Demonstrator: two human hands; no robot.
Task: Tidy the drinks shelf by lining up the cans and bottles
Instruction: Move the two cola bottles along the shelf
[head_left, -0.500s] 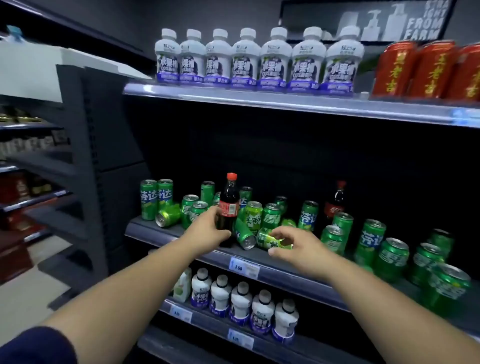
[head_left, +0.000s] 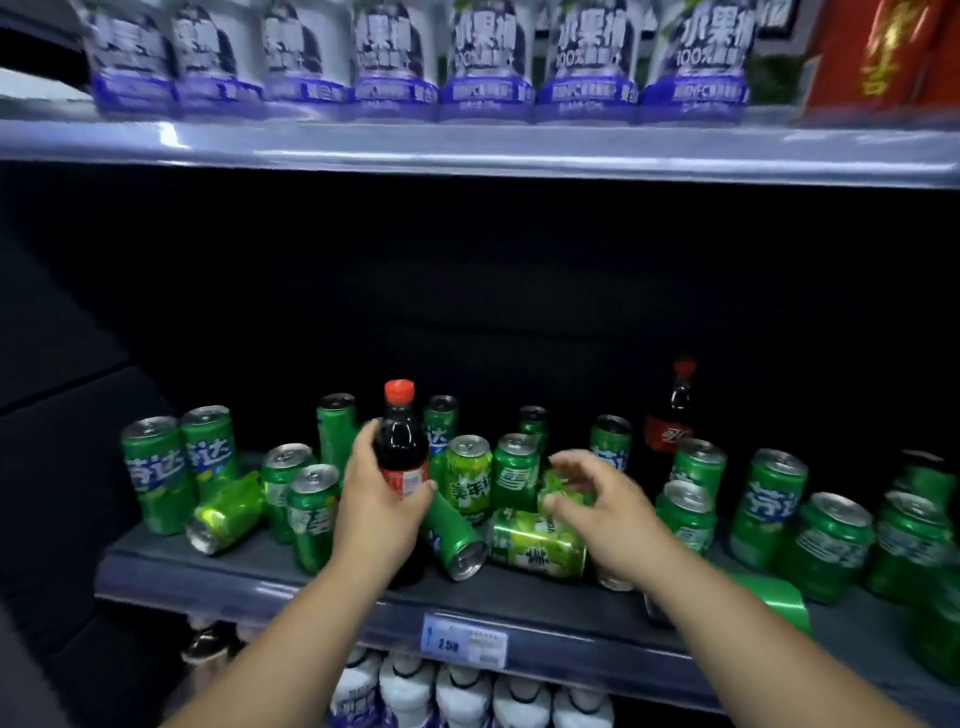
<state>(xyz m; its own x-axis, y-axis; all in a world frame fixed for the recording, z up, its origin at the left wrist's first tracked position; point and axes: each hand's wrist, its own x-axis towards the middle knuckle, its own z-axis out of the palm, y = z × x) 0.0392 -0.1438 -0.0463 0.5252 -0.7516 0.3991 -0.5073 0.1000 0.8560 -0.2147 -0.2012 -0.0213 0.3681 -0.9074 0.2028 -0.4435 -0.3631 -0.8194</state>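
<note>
Several green cans crowd the middle shelf (head_left: 291, 582), some upright, some toppled. My left hand (head_left: 376, 506) grips a dark cola bottle (head_left: 401, 441) with a red cap, upright near the shelf's middle. My right hand (head_left: 597, 506) hovers with fingers spread and slightly curled over a small green can (head_left: 558, 491), above a toppled light-green can (head_left: 537, 543); whether it touches either I cannot tell. Another fallen green can (head_left: 454, 538) lies between my hands. A second cola bottle (head_left: 672, 415) stands at the back right.
Upright green cans stand at left (head_left: 153, 475) and right (head_left: 769, 509); one lies tipped at left (head_left: 226, 512). White bottles with purple labels (head_left: 488, 57) line the top shelf, with red cans (head_left: 878, 52) beside them. More white bottles (head_left: 462, 696) fill the shelf below. A price tag (head_left: 465, 639) marks the edge.
The camera has moved closer to the shelf. My right hand has lifted off the toppled light-green can and now hovers above it. My left hand still holds the cola bottle.
</note>
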